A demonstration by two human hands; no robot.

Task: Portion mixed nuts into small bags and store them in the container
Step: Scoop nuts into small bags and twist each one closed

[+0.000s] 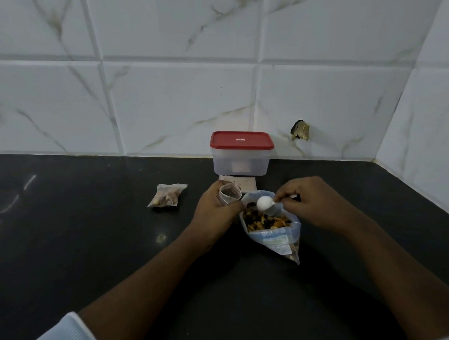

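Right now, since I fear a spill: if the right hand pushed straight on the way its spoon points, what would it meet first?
Probably the left hand, at the fingers holding the small bag; the right hand aims its spoon left at them. Depth is unclear.

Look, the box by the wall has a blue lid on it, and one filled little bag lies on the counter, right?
Not quite: in the head view the lid is red, not blue. It is on the container by the wall, and one filled small bag lies on the counter.
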